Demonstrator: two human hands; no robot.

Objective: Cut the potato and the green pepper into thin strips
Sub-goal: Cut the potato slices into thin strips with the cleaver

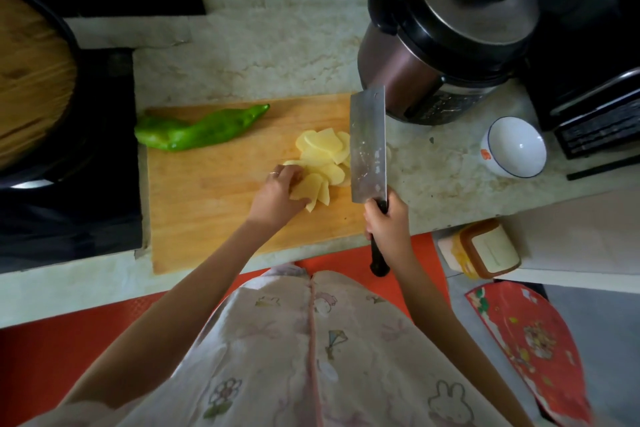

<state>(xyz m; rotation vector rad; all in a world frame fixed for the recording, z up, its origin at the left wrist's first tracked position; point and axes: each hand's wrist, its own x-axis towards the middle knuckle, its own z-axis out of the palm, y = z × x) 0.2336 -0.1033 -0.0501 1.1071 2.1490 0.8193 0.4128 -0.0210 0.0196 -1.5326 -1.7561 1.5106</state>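
A: Status on the strips?

B: Roughly a third in, my estimate. Potato [320, 158] is down to flat slices, fanned in a loose overlapping pile on the right half of the board [207, 218]. No strips anywhere I can see. Pepper [197, 128] is whole and uncut at the board's far left corner, with its fat end hanging over the edge.

A: Hands?

B: Left hand [277, 194] is on the near end of the pile, fingers curled over a few slices and thumb under one. Looks like it's gathering or squaring them. Right hand [386, 222] is wrapped fully round the cleaver [369, 146] handle. The blade's flat side faces the camera, along the right side of the pile near the board's right edge.

A: So what's left?

B: Stack the slices and cut them into strips, then do the whole pepper. Most of the knife work is ahead.

A: Anything you can't confirm?

B: Several things.
- Left fingertips are hidden under the hand and slices, so I can't call exact contact.
- The blade covers the right edge of the pile. A sliver of potato shows past it, and there may be more under there.
- Can't tell if the cutting edge touches the board or is lifted.
- Slice thickness isn't readable from above.
- Can't tell if the pepper's stem is off.
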